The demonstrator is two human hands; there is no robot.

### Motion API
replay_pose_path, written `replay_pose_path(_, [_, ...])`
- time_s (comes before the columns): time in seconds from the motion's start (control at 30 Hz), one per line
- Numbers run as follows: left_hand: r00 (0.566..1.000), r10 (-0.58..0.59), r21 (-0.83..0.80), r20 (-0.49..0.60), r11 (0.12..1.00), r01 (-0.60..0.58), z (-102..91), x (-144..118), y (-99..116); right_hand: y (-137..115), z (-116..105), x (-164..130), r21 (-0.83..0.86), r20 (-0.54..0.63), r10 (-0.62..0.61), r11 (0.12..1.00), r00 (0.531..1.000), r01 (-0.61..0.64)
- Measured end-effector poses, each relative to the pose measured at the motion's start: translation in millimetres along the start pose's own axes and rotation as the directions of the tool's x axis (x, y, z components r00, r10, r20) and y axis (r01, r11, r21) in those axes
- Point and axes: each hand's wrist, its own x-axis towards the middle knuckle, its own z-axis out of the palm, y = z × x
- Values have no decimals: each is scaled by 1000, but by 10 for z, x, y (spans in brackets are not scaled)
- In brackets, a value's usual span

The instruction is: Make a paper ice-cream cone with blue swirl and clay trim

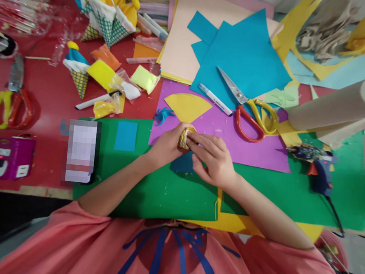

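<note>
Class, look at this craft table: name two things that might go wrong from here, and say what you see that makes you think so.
1. The glue gun lies on the green paper beside the right hand; if hot, it might burn skin or mark paper.
2. Both hands press the small patterned cone; the left hand might crush it.

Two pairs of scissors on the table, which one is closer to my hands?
The scissors with red and yellow handles lying on the purple sheet, just beyond your right hand. The other pair lies far left on the red table.
</note>
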Motion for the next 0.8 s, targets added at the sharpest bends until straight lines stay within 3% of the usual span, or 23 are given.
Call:
replay_pose_path(0.2, [998, -3, -35, -60, 999, 0, 23, 5, -36, -100, 51, -29, 3, 32, -12, 1000, 999, 12])
replay_pose_path(0.47, [996, 39, -38, -81, 998, -42, 35, -17, -6, -44, 37, -1, -1, 12, 3, 1000, 1000, -3])
replay_pose_path(0.6, [996, 75, -210, -43, 974, -82, 61, -11, -13, 17, -9, -1, 41, -8, 13, 999, 1000, -12])
replay_pose_path(0.73, [997, -8, -472, 81, 881, 45, 95, 35, -64, 57, -27, -5, 100, -42, 46, 994, 998, -42])
replay_pose_path(0.8, [994, -30, -522, 106, 849, 82, 101, 52, -75, 56, -37, 17, 125, -41, 70, 990, 997, -64])
